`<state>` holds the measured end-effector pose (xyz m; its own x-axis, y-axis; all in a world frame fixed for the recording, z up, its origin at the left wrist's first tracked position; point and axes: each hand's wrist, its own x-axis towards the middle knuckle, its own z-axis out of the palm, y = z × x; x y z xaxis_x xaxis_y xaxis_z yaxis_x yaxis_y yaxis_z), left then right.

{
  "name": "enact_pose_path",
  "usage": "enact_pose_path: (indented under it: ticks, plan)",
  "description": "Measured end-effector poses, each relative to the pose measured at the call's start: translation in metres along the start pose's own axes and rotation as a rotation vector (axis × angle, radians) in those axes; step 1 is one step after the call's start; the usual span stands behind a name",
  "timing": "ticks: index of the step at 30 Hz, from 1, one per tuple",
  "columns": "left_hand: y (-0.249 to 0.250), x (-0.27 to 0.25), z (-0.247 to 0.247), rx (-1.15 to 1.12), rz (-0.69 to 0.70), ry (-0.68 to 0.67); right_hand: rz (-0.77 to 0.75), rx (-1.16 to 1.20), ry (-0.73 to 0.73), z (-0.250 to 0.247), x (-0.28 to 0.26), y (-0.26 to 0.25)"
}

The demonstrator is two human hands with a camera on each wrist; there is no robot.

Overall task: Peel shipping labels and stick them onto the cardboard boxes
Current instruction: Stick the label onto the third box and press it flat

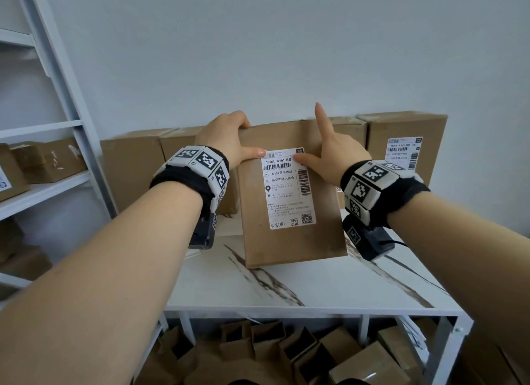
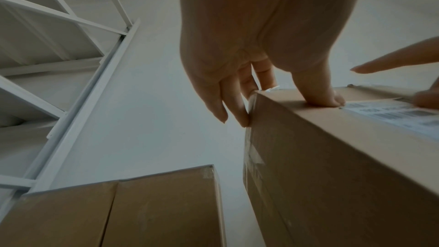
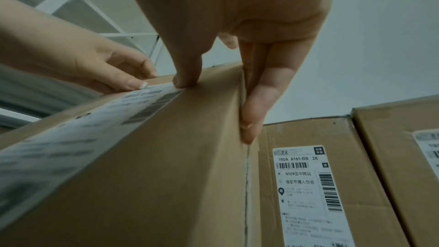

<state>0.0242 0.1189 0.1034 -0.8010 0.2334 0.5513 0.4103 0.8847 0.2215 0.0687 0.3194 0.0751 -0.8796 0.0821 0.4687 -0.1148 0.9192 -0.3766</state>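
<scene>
The white, dark-veined counter (image 1: 344, 284) is carrying a row of cardboard boxes (image 1: 134, 166) standing along the wall at its back, while a labelled box (image 1: 292, 247) is resting on its lower edge nearer the front, leaning back.

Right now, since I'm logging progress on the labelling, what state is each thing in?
front box, standing on end on the table.
shipping label, stuck on its front face, top corners under both thumbs.
left hand, gripping the box's top left corner, thumb pressing the label.
right hand, thumb pressing the label, forefinger straight up.
back right box, already labelled.
back left boxes, no label showing.
</scene>
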Motion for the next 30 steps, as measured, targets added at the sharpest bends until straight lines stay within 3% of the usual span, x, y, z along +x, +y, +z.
enact_pose_path:
  ticks: [8,12,16,20,27,30]
  plan:
    - [0.002,-0.005,-0.001,0.025,-0.004,-0.001,0.028,-0.003,-0.057,-0.002,0.010,-0.002]
    - [0.015,-0.014,0.000,0.165,-0.050,-0.061,0.001,0.009,-0.156,-0.012,0.005,-0.003]
    - [0.022,-0.021,0.002,0.260,-0.066,-0.086,0.050,0.020,-0.124,-0.009,0.004,-0.010]
    - [0.019,-0.018,-0.001,0.172,-0.065,-0.051,0.076,0.031,-0.048,-0.008,0.008,-0.013]
    - [0.009,-0.010,-0.003,-0.030,-0.053,0.034,0.079,0.081,-0.029,-0.010,0.014,-0.007]
    - [0.010,-0.013,-0.001,-0.016,-0.052,0.042,0.073,0.086,-0.029,-0.009,0.013,-0.006]
